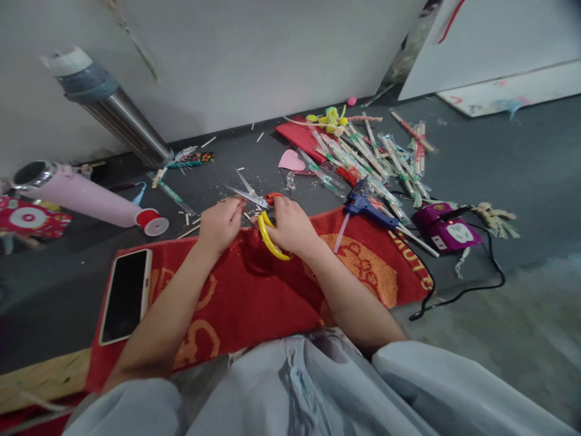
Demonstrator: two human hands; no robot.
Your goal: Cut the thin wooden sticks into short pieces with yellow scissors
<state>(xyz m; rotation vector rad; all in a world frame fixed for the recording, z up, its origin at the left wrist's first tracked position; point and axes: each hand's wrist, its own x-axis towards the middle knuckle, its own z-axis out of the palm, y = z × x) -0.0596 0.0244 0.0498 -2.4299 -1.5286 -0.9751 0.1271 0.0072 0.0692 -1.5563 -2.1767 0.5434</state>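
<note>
My right hand [293,227] is wrapped round a pair of scissors [273,242] with one yellow and one orange handle loop. Their blades are spread apart and point up and left, over the grey table. My left hand [221,225] is closed in a pinch just below the blade tips; what its fingers hold is too small to make out. Both hands are above the far edge of a red towel [254,303] with orange patterns. Short pale stick pieces and crumbs lie around the blades.
Right of my hands are a blue glue gun [370,209], a purple box [442,227] with a black cable, and a heap of wrapped sticks [358,154]. A phone [127,297] rests on the towel's left. Farther left stand a pink bottle [91,197] and a steel flask [127,121].
</note>
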